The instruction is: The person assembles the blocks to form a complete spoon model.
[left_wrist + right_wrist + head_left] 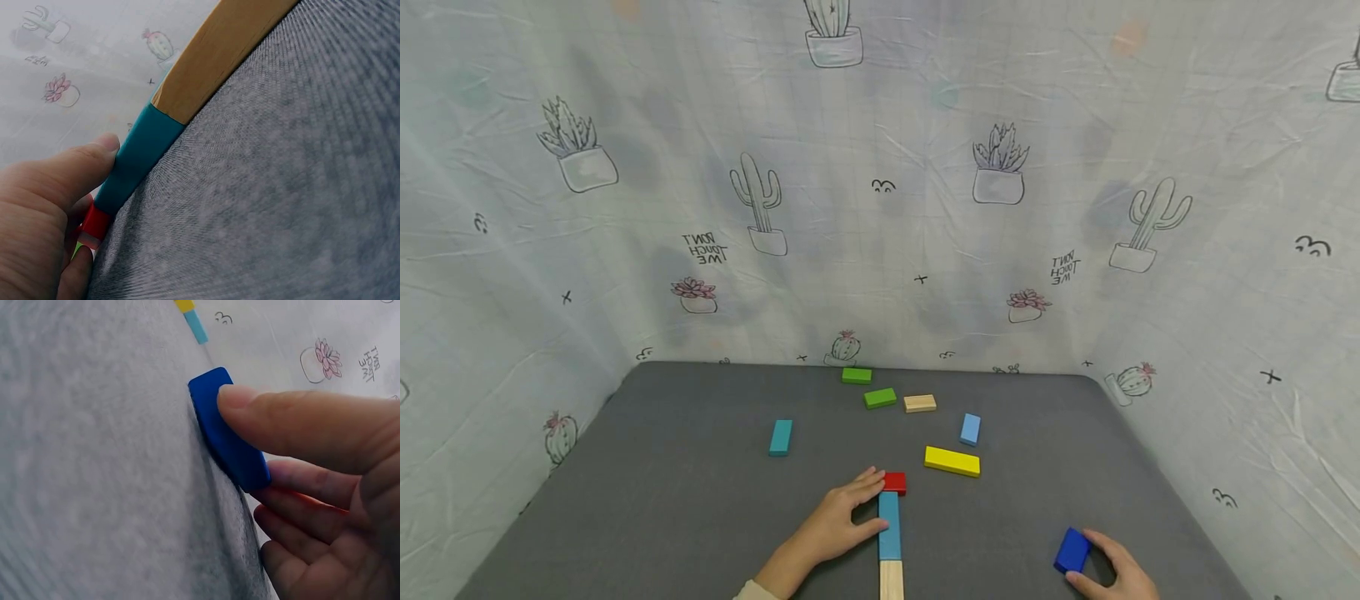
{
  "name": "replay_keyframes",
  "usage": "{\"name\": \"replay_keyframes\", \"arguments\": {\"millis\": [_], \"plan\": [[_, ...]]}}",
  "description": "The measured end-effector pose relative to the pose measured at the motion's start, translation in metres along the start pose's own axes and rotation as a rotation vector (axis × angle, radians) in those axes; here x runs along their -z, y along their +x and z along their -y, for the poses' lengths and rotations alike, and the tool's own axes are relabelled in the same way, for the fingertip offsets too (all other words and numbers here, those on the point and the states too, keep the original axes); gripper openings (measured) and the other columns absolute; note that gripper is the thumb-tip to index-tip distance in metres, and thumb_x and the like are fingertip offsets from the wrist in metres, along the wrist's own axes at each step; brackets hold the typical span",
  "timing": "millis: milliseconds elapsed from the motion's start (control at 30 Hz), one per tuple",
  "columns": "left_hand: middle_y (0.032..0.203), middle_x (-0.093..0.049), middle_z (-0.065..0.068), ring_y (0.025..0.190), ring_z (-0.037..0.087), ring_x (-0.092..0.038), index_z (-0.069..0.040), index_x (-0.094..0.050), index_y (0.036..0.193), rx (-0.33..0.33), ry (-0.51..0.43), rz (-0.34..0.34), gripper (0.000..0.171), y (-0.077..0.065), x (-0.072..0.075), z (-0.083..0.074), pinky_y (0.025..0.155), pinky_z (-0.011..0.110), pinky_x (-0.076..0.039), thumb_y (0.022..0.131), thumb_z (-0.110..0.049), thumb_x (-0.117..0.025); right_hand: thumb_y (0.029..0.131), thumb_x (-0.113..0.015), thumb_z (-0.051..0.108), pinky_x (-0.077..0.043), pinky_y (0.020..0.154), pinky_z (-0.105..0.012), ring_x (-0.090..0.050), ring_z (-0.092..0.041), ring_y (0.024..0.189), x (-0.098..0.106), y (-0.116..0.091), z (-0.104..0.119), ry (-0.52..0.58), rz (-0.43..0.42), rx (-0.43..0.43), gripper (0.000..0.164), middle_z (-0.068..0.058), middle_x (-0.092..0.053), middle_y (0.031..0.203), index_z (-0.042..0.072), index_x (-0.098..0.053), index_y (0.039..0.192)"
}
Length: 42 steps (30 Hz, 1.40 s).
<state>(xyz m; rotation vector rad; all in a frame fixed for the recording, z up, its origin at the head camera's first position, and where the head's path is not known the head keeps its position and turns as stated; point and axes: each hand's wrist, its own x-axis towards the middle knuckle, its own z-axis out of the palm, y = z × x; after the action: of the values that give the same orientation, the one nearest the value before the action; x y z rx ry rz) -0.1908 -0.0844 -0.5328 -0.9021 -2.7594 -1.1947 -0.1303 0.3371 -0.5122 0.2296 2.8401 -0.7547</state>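
Note:
A row of blocks lies end to end on the grey cloth: a red block [895, 483] at the far end, a blue block [890, 529] in the middle, a plain wooden block [891, 581] nearest. My left hand [835, 523] lies along the row's left side, thumb tip against the blue block and extended fingers at the red block. To the right, a dark blue block [1072, 551] is pinched between the thumb and fingers of my right hand [1116, 571]. The right wrist view shows that thumb on the face of the dark blue block [225, 431], close over the cloth.
Beyond the row lie a yellow block [952, 462], a light blue block [970, 429], a small wooden block [920, 404] and two green blocks [880, 398]. A teal block [780, 437] is at the left. A cactus-print curtain [880, 250] surrounds the table.

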Motion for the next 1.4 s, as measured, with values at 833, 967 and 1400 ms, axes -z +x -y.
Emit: {"name": "replay_keyframes", "arguments": {"millis": [833, 967, 1400], "plan": [[0.145, -0.046, 0.007, 0.137, 0.028, -0.037, -0.004, -0.052, 0.136, -0.010, -0.007, -0.004, 0.063, -0.001, -0.002, 0.000, 0.106, 0.046, -0.041, 0.089, -0.044, -0.063, 0.072, -0.082, 0.033, -0.046, 0.098, -0.044, -0.048, -0.045, 0.123, -0.017, -0.019, 0.043, 0.293, -0.160, 0.098, 0.078, -0.025, -0.049, 0.131, -0.004, -0.050, 0.133], [0.145, -0.046, 0.006, 0.138, 0.028, -0.037, -0.005, -0.052, 0.136, -0.002, -0.009, -0.002, 0.063, -0.001, -0.001, 0.001, 0.106, 0.046, -0.040, 0.089, -0.045, -0.062, 0.072, -0.082, 0.031, -0.048, 0.098, -0.037, -0.050, -0.039, 0.122, -0.022, -0.022, 0.055, 0.318, -0.203, 0.137, 0.074, -0.020, -0.052, 0.130, -0.001, -0.053, 0.132], [0.145, -0.046, 0.006, 0.137, 0.028, -0.037, -0.005, -0.052, 0.136, -0.015, -0.004, -0.009, 0.062, -0.001, -0.002, 0.000, 0.106, 0.046, -0.041, 0.089, -0.045, -0.062, 0.074, -0.080, 0.027, -0.047, 0.099, -0.035, -0.054, -0.003, 0.113, -0.047, -0.044, 0.102, 0.542, -0.037, 0.266, 0.067, -0.014, -0.054, 0.128, 0.003, -0.055, 0.130]]}}
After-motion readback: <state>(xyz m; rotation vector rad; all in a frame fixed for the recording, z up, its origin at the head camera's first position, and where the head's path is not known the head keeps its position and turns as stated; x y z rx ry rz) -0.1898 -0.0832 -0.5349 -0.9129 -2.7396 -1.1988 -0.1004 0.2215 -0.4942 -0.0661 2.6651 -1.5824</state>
